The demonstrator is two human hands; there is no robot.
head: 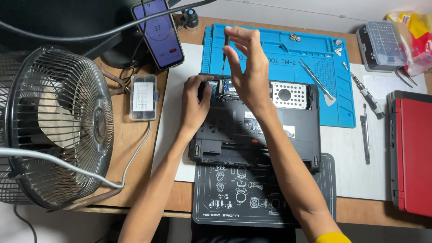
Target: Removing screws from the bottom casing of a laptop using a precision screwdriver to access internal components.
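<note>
Wooden desk (pixel 135 148), blue mat (pixel 279 49), table fan (pixel 54 126)

We see a black plastic laptop (pixel 256 135) lying bottom-up on the mats, its upper compartments uncovered, with a slim dark precision screwdriver (pixel 223 58) standing nearly upright over its top-left corner
</note>
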